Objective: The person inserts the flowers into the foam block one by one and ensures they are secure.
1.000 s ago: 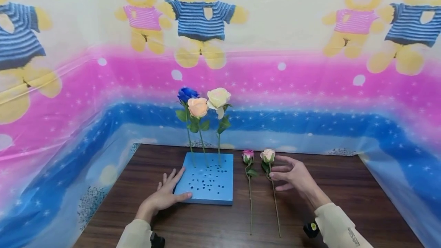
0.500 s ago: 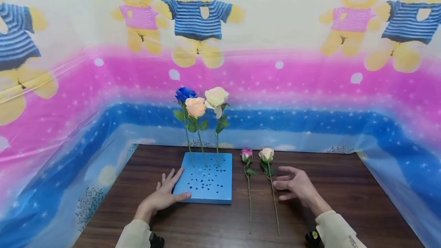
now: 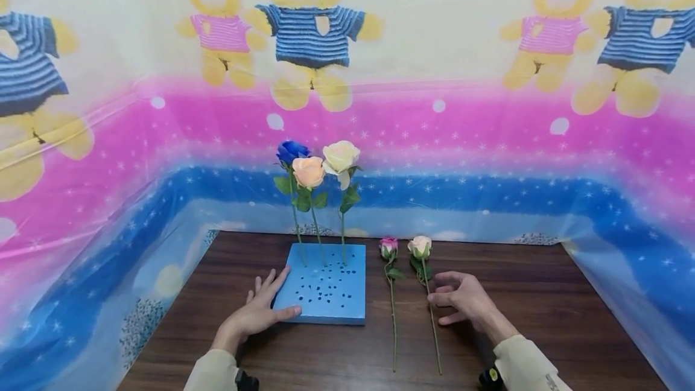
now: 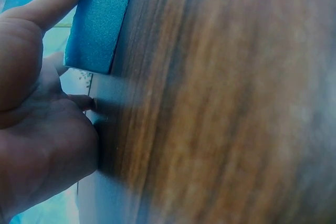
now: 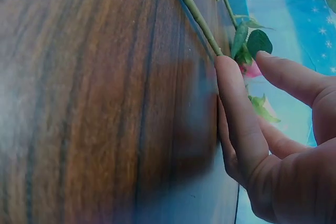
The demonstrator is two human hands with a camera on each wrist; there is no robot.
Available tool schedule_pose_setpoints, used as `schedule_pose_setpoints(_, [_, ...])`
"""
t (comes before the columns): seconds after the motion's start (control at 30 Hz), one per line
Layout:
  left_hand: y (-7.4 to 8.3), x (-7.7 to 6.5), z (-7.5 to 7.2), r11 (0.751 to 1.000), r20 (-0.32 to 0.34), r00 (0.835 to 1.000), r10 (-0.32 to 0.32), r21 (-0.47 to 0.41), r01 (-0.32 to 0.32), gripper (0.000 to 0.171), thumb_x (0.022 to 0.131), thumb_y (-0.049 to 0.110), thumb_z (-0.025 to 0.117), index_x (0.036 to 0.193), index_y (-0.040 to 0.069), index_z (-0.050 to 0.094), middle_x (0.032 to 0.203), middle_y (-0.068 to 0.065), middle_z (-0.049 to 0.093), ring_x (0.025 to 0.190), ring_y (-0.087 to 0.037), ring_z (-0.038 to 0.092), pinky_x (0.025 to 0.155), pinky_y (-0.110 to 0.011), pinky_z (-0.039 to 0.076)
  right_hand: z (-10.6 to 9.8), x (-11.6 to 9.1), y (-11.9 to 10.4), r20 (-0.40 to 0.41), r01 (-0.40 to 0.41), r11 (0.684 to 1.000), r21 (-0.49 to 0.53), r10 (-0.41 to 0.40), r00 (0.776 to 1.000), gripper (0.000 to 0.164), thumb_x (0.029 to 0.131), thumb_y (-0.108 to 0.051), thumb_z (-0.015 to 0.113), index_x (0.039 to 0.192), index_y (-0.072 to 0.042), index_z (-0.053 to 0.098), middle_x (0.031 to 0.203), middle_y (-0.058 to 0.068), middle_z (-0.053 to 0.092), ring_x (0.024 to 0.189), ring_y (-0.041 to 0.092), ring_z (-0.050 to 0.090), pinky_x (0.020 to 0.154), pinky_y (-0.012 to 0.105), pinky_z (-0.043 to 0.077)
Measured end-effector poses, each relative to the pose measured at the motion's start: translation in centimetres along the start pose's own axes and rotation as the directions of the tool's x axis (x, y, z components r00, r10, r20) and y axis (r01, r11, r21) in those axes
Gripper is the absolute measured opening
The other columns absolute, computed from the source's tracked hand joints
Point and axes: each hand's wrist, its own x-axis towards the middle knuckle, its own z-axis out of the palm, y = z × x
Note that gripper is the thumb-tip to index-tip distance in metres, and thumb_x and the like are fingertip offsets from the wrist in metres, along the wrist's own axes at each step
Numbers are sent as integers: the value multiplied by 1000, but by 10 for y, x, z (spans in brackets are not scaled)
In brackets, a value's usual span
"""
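Note:
My left hand (image 3: 254, 314) rests with spread fingers against the left side of a light blue foam block (image 3: 350, 309), its thumb on the front edge. Three artificial roses stand upright in the block: a blue rose (image 3: 292, 152), a peach rose (image 3: 308, 172) and a cream rose (image 3: 341, 157). On the table to the right lie a pink rose (image 3: 388, 248) and a pale cream-pink rose (image 3: 420, 247). Beside the pale rose's stem is my right hand (image 3: 468, 301), fingers loosely bent; in the right wrist view a fingertip meets the stem (image 5: 197, 17), thumb held apart.
Several small holes dot the top of the block. The dark wood table (image 3: 521, 294) ends at a printed teddy-bear cloth (image 3: 412, 186) hung behind and along both sides. Each wrist carries a small black camera (image 3: 491, 377).
My right hand has come down along the pale rose's stem, nearer to me, and its fingers have drawn closer together. The left hand keeps its place on the block.

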Motion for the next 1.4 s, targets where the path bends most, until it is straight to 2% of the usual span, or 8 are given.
schedule_pose_setpoints(0.23, [0, 0, 0, 1000, -3, 1000, -11, 1, 11, 106, 103, 43, 82, 181, 21, 14, 184, -27, -10, 163, -55, -30, 125, -79, -19, 6, 3, 0, 5, -39, 998, -45, 39, 999, 72, 89, -1, 93, 154, 3, 61, 139, 32, 63, 98, 33, 79, 68, 50, 69])
schedule_pose_setpoints(0.47, [0, 1, 0, 1000, -9, 1000, -9, -5, 9, 106, 103, 41, 83, 181, 21, 14, 184, -27, -10, 163, -55, -30, 124, -80, -18, 8, 6, -10, 40, -68, 991, -115, 73, 997, 73, 89, -3, 93, 154, 2, 61, 147, 35, 56, 113, 35, 72, 68, 48, 69])
schedule_pose_setpoints(0.6, [0, 1, 0, 1000, -5, 1000, -4, -3, 4, 106, 103, 41, 82, 181, 20, 15, 184, -28, -9, 163, -56, -30, 124, -81, -17, 11, 6, -13, 43, -66, 987, -145, 73, 996, 72, 91, -2, 91, 155, 2, 59, 154, 41, 50, 113, 36, 72, 67, 48, 69])
schedule_pose_setpoints(0.83, [1, 0, 1, 1000, -10, 1000, -8, 2, 8, 105, 103, 41, 82, 181, 21, 15, 184, -28, -8, 163, -55, -29, 125, -81, -16, 20, 3, -12, 23, -30, 988, -154, 34, 999, 64, 91, 7, 86, 149, 3, 59, 116, 24, 59, 91, 33, 68, 63, 47, 68])
schedule_pose_setpoints(1.1, [0, -1, 3, 1000, -13, 1000, -6, -6, 6, 105, 103, 42, 82, 181, 20, 15, 184, -29, -9, 163, -56, -30, 125, -80, -17, 24, 4, -8, -23, -30, 981, -190, 26, 999, 60, 92, 12, 81, 148, 0, 61, 105, 23, 63, 78, 31, 68, 59, 45, 67])
schedule_pose_setpoints(1.2, [-2, -1, 2, 1000, -13, 1000, 14, -24, -14, 108, 102, 45, 83, 181, 22, 14, 183, -30, -11, 162, -56, -32, 123, -80, -22, 23, 4, -9, -23, -26, 982, -189, 22, 1000, 60, 93, 13, 80, 149, 1, 60, 116, 28, 62, 77, 31, 69, 60, 45, 67])
schedule_pose_setpoints(1.33, [-2, -1, 1, 999, -20, 999, 35, -28, -35, 110, 100, 47, 84, 181, 22, 14, 182, -32, -11, 161, -57, -32, 121, -80, -24, 23, 3, -10, -17, -13, 984, -180, 10, 1000, 62, 94, 13, 79, 151, 2, 59, 146, 41, 51, 90, 32, 74, 61, 46, 68])
schedule_pose_setpoints(1.4, [-2, -1, 1, 999, -20, 999, 28, -23, -29, 110, 100, 47, 84, 181, 22, 14, 183, -31, -11, 162, -57, -32, 122, -79, -24, 23, 2, -10, -18, -6, 985, -173, 3, 1000, 62, 93, 14, 79, 151, 2, 59, 152, 43, 48, 95, 32, 75, 62, 47, 68])
